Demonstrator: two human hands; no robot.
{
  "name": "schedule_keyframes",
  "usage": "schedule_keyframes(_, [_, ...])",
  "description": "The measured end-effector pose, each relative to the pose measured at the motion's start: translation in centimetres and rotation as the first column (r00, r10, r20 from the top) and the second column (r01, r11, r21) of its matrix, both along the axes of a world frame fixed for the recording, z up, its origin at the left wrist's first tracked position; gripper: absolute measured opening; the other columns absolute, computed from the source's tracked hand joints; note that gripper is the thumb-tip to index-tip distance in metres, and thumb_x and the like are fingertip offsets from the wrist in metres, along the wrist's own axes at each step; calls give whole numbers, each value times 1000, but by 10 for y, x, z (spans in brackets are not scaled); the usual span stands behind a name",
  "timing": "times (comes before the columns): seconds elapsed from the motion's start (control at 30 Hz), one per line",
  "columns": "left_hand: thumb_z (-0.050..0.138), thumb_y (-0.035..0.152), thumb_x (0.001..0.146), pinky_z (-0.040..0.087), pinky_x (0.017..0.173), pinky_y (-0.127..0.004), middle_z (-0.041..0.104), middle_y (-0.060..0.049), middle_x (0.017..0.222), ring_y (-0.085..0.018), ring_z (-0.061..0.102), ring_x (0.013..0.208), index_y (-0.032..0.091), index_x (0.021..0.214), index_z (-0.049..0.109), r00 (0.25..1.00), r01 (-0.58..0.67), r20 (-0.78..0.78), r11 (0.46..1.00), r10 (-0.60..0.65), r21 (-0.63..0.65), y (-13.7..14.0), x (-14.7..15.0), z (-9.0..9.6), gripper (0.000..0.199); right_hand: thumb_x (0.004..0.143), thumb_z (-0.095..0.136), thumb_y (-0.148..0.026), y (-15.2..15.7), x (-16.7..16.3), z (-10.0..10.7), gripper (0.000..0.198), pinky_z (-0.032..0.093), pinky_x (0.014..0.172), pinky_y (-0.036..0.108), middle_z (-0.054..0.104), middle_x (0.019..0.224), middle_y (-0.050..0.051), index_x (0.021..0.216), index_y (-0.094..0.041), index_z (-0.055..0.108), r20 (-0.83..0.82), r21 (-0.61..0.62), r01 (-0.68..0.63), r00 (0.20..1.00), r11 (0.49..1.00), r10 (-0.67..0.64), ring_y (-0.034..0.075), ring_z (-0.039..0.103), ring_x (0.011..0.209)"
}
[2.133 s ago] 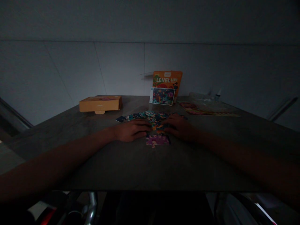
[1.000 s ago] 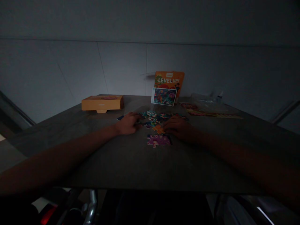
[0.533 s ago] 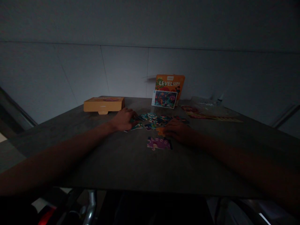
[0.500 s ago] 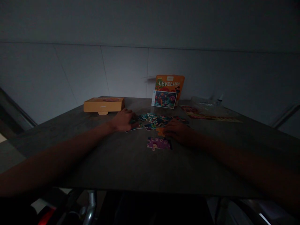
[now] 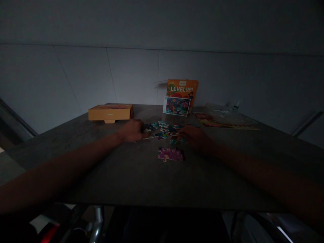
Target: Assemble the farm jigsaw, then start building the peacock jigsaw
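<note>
Several jigsaw puzzle pieces [image 5: 163, 125], mostly teal and dark, lie in a loose pile between my two hands. At the pile's left edge, my left hand [image 5: 132, 131] is closed, with a pale puzzle piece [image 5: 147, 131] at its fingertips. My right hand [image 5: 194, 135] reaches over the right side with bent fingers; a teal and dark puzzle piece [image 5: 174, 139] shows at the fingertips, though the dim light blurs the grip. Nearer to me lies a joined purple puzzle section [image 5: 170, 154], which neither hand touches.
An orange box [image 5: 110, 113] sits at the back left. Against the wall, an orange "LEVEL UP!" box [image 5: 182, 87] stands behind a picture card [image 5: 177, 106]. Back right are a printed sheet [image 5: 215, 122] and clear plastic packaging [image 5: 222, 109]. The grey table [image 5: 141, 182] ends close to me.
The orange patch by my right fingers no longer shows; a teal and dark piece is there now. My left fingers have curled in, and a pale piece has appeared at their tips.
</note>
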State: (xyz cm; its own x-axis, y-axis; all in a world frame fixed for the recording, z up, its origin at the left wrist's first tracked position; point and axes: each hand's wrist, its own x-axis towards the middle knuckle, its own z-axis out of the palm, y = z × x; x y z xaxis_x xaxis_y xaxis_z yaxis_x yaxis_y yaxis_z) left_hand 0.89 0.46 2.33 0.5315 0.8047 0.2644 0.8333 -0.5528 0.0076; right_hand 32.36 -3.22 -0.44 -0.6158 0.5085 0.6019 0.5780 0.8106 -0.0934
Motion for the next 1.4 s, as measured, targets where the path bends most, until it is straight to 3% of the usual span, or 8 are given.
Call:
schedule_keyframes(0.23, [60, 43, 88, 46, 102, -52, 63, -22, 121, -38, 57, 117, 6, 127, 61, 994, -111, 30, 971, 107, 213, 1, -1, -10, 54, 101, 44, -23, -1, -1, 0, 24, 55, 86, 40, 73, 103, 11, 106, -17, 66, -42, -22, 26, 999, 999, -27, 24, 69, 95])
schedule_keyframes(0.37, [55, 33, 94, 46, 107, -51, 63, -19, 130, -34, 54, 125, 10, 145, 47, 969, 232, 43, 958, -242, 171, -10, 8, -14, 56, 100, 45, -21, -1, -1, -1, 25, 55, 88, 43, 73, 108, 13, 113, -15, 66, -30, -12, 17, 999, 1000, -17, 26, 69, 100])
schedule_keyframes(0.5, [49, 33, 102, 30, 122, -52, 52, -12, 150, -29, 43, 142, 20, 154, 38, 788, 614, -31, 782, -615, 109, -30, 23, -10, 55, 98, 49, -21, -3, 0, -1, 25, 54, 90, 42, 73, 111, 13, 117, -16, 65, -30, -5, 3, 1000, 1000, -3, 25, 69, 104])
schedule_keyframes(0.6, [52, 32, 101, 27, 125, -50, 44, -9, 157, -27, 34, 149, 23, 152, 41, 716, 698, -42, 715, -697, 35, -41, 29, -7, 53, 98, 50, -21, -7, -2, 1, 25, 54, 91, 41, 74, 110, 12, 117, -17, 66, -22, 7, -42, 999, 999, 42, 24, 69, 104])
schedule_keyframes(0.8, [49, 29, 101, 36, 121, -51, 58, -10, 145, -28, 33, 150, 21, 146, 51, 753, 658, 10, 753, -658, 34, -42, 28, -6, 45, 98, 51, -24, -13, -7, 5, 26, 55, 88, 39, 74, 108, 10, 120, -19, 65, 19, 10, -84, 996, 996, 83, 23, 69, 100])
schedule_keyframes(1.0, [40, 34, 102, 49, 109, -49, 68, -10, 131, -28, 53, 134, 17, 136, 61, 925, 261, 218, 937, -311, 231, -24, 18, -7, 43, 88, 59, -18, 0, 11, 10, 26, 54, 92, 42, 73, 112, 12, 112, -18, 69, 22, -19, 263, 965, 964, -263, 28, 68, 104])
schedule_keyframes(1.17, [41, 35, 100, 48, 109, -49, 71, -9, 126, -30, 56, 131, 15, 128, 66, 979, 81, 176, 990, -100, 113, -9, 11, -12, 43, 81, 69, -26, 7, 26, 13, 32, 54, 88, 41, 74, 109, 15, 111, -14, 72, 227, -100, 460, 874, 882, -430, 31, 69, 100])
schedule_keyframes(1.4, [44, 38, 100, 28, 123, -51, 71, -12, 126, -26, 67, 117, 14, 130, 63, 992, 122, -36, 992, -122, -21, -6, 12, -19, 43, 82, 71, -31, 5, 23, 12, 29, 52, 78, 35, 73, 102, 14, 106, -15, 73, 349, -102, 404, 870, 909, -347, 28, 68, 92])
